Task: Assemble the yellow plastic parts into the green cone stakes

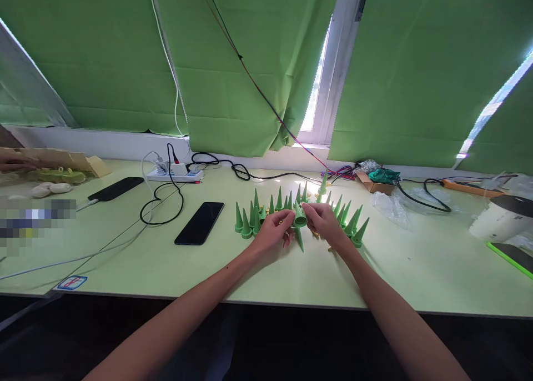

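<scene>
Between my two hands, a small green cone (299, 219) is held tilted, its round base toward me. My left hand (275, 228) pinches it from the left with thumb and fingers. On the other side, the fingertips of my right hand (322, 221) close on the same cone. Just below, another green cone (300, 241) points toward the table's front. Several green cones (246, 225) stand upright to the left of my hands, and more cones (353, 225) stand or lean at the right. Small yellowish pieces among them are partly hidden by my hands.
A black phone (200, 224) lies left of the cones, with a second phone (115, 189) beyond it. Behind are a power strip (175, 174) and black cables. Clear plastic bags (391, 209), a small box (375, 184) and a white cylinder (503, 219) stand rightward. Another person's hand (16, 161) shows far left.
</scene>
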`<state>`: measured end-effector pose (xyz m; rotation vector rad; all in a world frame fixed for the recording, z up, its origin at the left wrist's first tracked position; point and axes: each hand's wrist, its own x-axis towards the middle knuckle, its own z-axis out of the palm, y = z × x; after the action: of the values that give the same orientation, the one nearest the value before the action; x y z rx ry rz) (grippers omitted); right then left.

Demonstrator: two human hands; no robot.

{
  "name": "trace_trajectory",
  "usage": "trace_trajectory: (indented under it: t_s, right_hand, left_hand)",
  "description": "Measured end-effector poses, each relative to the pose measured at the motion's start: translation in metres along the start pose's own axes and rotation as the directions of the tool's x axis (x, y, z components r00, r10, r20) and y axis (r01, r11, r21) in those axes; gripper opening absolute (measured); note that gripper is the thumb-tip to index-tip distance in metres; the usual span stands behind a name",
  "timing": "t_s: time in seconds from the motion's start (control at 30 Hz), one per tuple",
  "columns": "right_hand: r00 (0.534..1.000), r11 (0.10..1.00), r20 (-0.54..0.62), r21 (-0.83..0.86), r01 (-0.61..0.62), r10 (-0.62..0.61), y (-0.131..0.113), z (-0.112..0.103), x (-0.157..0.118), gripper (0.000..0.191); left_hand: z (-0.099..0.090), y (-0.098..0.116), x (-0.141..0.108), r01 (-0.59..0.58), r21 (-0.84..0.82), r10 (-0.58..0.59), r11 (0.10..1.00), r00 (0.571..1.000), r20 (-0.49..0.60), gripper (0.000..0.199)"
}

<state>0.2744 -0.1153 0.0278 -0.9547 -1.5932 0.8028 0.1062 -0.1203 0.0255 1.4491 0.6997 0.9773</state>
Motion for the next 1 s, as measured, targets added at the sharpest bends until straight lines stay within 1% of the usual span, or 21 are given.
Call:
trace_trajectory:
  t_s: [0.17,0.27,0.33,0.4,0.47,0.53,0.57,0.63,0.7,0.77,0.87,0.93,1.0]
  right_hand:
    - [1.000,0.999,0.004,0.042,-0.013,0.013,0.0012,0.0005,0.0000,0.050]
    - [1.000,0.999,-0.004,0.040,-0.013,0.013,0.0018,0.0012,0.0003,0.050]
    - [1.000,1.000,-0.006,0.013,-0.016,0.016,0.0010,0.0018,0.0005,0.051]
    - [1.000,1.000,0.002,-0.022,-0.021,0.021,-0.0007,0.0025,0.0007,0.052]
    - [0.999,0.999,0.017,-0.037,-0.028,0.028,-0.0024,0.0031,0.0008,0.053]
    - [0.999,0.999,0.031,-0.025,-0.042,0.043,-0.0032,0.0037,0.0009,0.053]
    - [0.998,0.999,0.034,-0.019,-0.050,0.051,-0.0032,0.0039,0.0010,0.054]
    - [0.998,0.998,0.027,-0.019,-0.056,0.057,-0.0025,0.0043,0.0014,0.054]
    - [0.999,0.998,0.004,-0.026,-0.050,0.050,-0.0016,0.0046,0.0021,0.055]
    - [0.998,0.999,-0.033,-0.015,-0.045,0.044,-0.0011,0.0050,0.0028,0.055]
    - [0.996,0.999,-0.081,0.040,-0.037,0.040,-0.0022,0.0053,0.0031,0.053]
    - [0.996,0.998,-0.090,0.059,-0.023,0.028,-0.0040,0.0052,0.0024,0.052]
    - [0.997,0.999,-0.074,0.042,0.001,0.002,-0.0062,0.0049,0.0011,0.050]
  left_hand:
    - [-0.0032,0.0032,-0.0017,-0.065,0.171,0.077,0.983,0.995,-0.068,0.047]
    - [-0.0029,0.0038,-0.0033,-0.103,0.220,0.127,0.970,0.987,-0.096,0.045]
    - [-0.0019,0.0027,-0.0033,-0.150,0.246,0.183,0.958,0.976,-0.119,0.042]
    - [-0.0011,0.0000,-0.0026,-0.233,0.298,0.282,0.926,0.950,-0.134,0.035]
    - [-0.0008,-0.0032,-0.0018,-0.321,0.368,0.392,0.873,0.910,-0.136,0.026]
    - [-0.0007,-0.0054,-0.0018,-0.366,0.443,0.461,0.819,0.878,-0.127,0.020]
    - [-0.0005,-0.0056,-0.0022,-0.370,0.475,0.476,0.799,0.871,-0.122,0.020]
    - [0.0002,-0.0046,-0.0035,-0.352,0.515,0.474,0.781,0.872,-0.122,0.020]
    - [0.0014,-0.0021,-0.0048,-0.312,0.506,0.433,0.804,0.891,-0.139,0.023]
    - [0.0026,0.0004,-0.0052,-0.262,0.458,0.377,0.849,0.909,-0.179,0.026]
    - [0.0031,0.0017,-0.0036,-0.192,0.374,0.295,0.907,0.925,-0.240,0.028]
    - [0.0026,0.0006,-0.0014,-0.142,0.322,0.226,0.936,0.944,-0.240,0.033]
    - [0.0021,-0.0014,0.0008,-0.068,0.246,0.121,0.967,0.971,-0.205,0.046]
